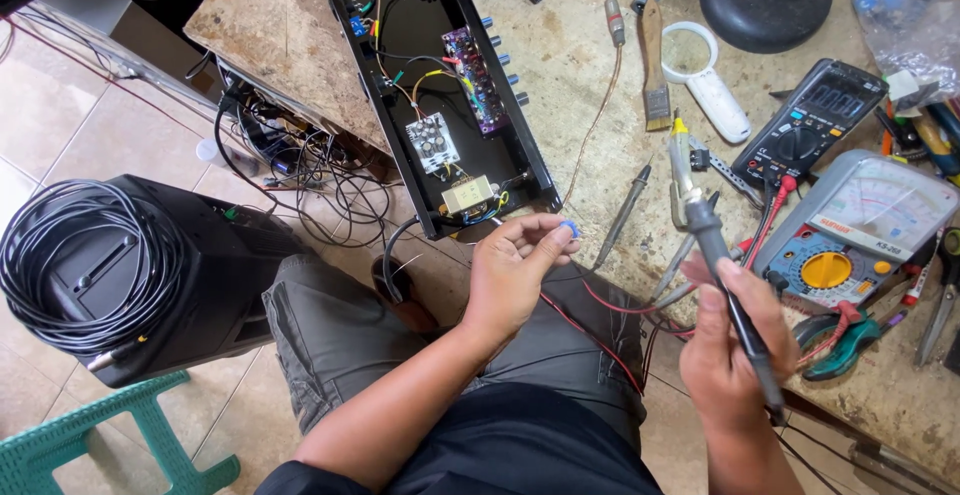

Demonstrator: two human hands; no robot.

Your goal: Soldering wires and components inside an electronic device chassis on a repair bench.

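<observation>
Open black amplifier chassis (440,85) lies on the worn workbench (590,75), boards and transformer exposed; the loose red wires (600,320) trailing across the lap could snag and tug a joint if either arm swings. Right hand (735,355) is clenched round the soldering iron (715,255), tip up near the analogue multimeter (865,230); a slip risks scorching leads or skin. Left hand (515,265) pinches a small blue component (569,227) at its fingertips, above the knee, easily dropped.

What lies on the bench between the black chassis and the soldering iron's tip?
In the head view, a probe lies between the chassis and the soldering iron.
</observation>
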